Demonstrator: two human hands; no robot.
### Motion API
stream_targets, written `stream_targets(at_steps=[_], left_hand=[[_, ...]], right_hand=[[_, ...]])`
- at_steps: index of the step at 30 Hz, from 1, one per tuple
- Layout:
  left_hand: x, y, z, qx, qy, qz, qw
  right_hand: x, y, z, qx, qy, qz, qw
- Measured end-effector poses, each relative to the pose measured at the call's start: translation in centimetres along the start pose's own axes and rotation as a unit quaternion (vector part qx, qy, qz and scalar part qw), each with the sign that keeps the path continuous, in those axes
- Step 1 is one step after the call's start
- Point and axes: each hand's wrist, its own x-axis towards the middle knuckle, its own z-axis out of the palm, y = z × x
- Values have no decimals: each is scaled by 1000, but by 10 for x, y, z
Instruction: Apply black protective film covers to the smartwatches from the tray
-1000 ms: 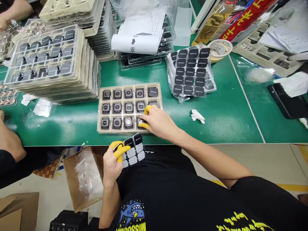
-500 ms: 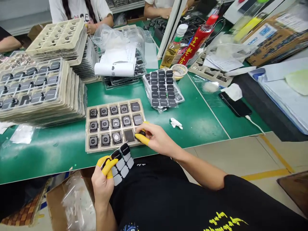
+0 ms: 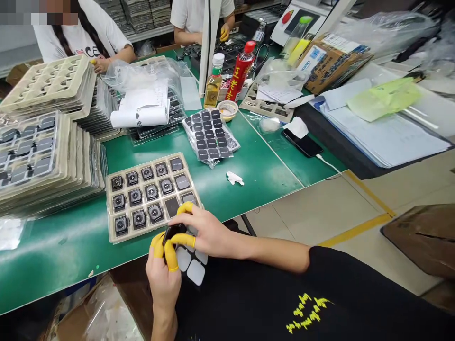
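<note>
My left hand [image 3: 163, 270], with yellow finger covers, is closed on a dark watch-like piece [image 3: 173, 232] and a sheet of rounded square stickers [image 3: 195, 271]. From the right, my right hand [image 3: 206, 232] meets it, its covered fingers at the same dark piece and the sheet. Just beyond both hands lies a beige tray [image 3: 111, 208] of watch bodies in rows. Its right column holds dark square pieces [image 3: 182, 182]. A compartment in the front row, left of that column, shows only a dark bottom [image 3: 172, 207].
Tray stacks [image 3: 76, 161] stand at the left. Behind are a sticker pack [image 3: 209, 135], tape roll [image 3: 227, 110], bottle [image 3: 212, 85], red bottle [image 3: 241, 71] and papers [image 3: 142, 104]. A phone [image 3: 302, 142] lies right. Two people sit opposite.
My right hand has moved from the tray's right edge to my left hand. The tray's front right compartment now shows a dark square piece. The view has shifted right.
</note>
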Motion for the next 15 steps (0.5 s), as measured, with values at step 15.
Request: stream_targets(at_steps=[15], left_hand=[[21,-23,-9,-128,-119,126,976]], right_hand=[[-1,-9,-23,58,-113,89,988]])
